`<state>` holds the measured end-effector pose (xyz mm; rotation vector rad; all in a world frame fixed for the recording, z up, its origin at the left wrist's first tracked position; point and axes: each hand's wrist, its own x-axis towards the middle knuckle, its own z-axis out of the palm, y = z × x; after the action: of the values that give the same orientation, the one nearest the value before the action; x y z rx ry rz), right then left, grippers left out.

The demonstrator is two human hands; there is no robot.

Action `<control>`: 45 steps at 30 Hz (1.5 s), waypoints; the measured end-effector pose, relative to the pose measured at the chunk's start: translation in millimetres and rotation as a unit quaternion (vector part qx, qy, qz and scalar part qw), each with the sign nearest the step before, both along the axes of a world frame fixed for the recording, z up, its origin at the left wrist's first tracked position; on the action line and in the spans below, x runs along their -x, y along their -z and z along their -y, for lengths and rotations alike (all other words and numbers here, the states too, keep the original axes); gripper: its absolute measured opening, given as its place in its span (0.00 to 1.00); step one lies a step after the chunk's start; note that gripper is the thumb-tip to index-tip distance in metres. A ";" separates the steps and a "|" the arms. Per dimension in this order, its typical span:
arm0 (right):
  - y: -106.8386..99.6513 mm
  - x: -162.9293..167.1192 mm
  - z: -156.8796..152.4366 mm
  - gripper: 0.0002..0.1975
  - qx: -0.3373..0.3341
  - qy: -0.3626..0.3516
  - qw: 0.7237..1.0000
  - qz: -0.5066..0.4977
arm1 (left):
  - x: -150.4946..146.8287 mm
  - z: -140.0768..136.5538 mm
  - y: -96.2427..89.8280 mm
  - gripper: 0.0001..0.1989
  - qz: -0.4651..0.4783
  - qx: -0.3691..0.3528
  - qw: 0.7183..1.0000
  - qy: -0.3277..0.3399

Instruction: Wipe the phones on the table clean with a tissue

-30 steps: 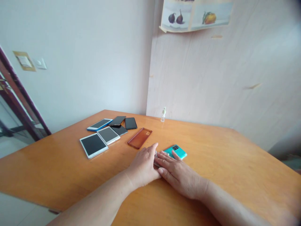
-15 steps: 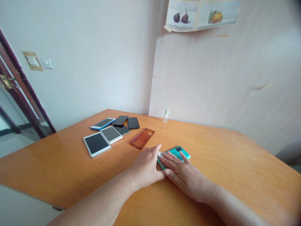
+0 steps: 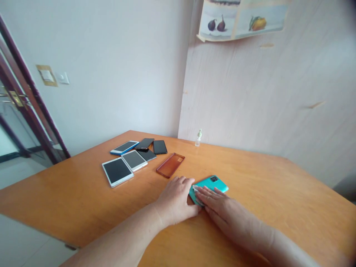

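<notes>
A: How are the fingers of the right hand [image 3: 226, 211] set?
B: They are held straight and close together, laid flat over a thin, crumpled white wipe [image 3: 195, 190], which is pressed onto the glossy teal phone [image 3: 220, 184].
A: And the left hand [image 3: 175, 202]?
B: Thumb and fingers are spread wide around the phone's left end; whether it is gripped cannot be told.
A: Where is the phone placed?
B: It is laid back up on the orange-brown wooden table [image 3: 264, 181], well in from the far edge, its dark camera block turned toward the table's right edge.
A: What is found farther out?
B: A translucent red-brown phone case [image 3: 170, 165] is laid between the left hand and the far edge. Toward the far left corner, a large white-framed tablet [image 3: 117, 171], a smaller white-framed tablet [image 3: 134, 160], a blue-edged white-framed device [image 3: 124, 147] and three flat black devices [image 3: 160, 147] are grouped. Close to the far edge, a small clear bottle with a pale green pump [image 3: 198, 138] is stood upright.
</notes>
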<state>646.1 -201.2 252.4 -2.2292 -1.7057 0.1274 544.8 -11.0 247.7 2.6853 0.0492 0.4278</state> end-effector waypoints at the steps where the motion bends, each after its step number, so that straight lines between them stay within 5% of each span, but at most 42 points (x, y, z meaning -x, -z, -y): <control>1: 1.1 -9.7 2.7 0.25 -0.008 0.009 1.000 0.002 | 0.5 0.0 -0.9 0.27 -0.003 -0.005 1.000 0.003; 8: 19.7 -90.5 22.4 0.19 -0.060 0.240 0.969 -0.023 | 3.0 -1.1 -1.9 0.23 -0.017 -0.012 1.000 0.009; 14: 21.4 -104.0 19.0 0.16 -0.146 0.328 0.929 -0.087 | 3.5 -3.2 -1.5 0.25 -0.007 -0.009 0.999 0.030; 23: 19.9 -93.1 15.0 0.16 -0.128 0.264 0.937 -0.188 | 0.4 -1.5 -3.8 0.19 -0.005 -0.030 0.999 0.027; 33: 13.7 -86.6 15.3 0.17 -0.210 0.272 0.864 -0.369 | 6.0 5.2 -7.4 0.15 0.018 -0.088 0.996 0.027; 38: 8.1 -76.5 10.6 0.18 -0.273 0.204 0.831 -0.439 | 6.8 6.3 -11.5 0.18 0.024 -0.080 0.996 0.011; 45: 8.8 -70.4 1.0 0.27 -0.330 0.197 0.824 -0.417 | 2.6 2.6 -7.0 0.20 0.041 -0.019 0.998 -0.034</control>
<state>716.5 -202.2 243.5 -1.5646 -0.6478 0.3016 542.2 -13.7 254.8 2.7067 0.1093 0.5656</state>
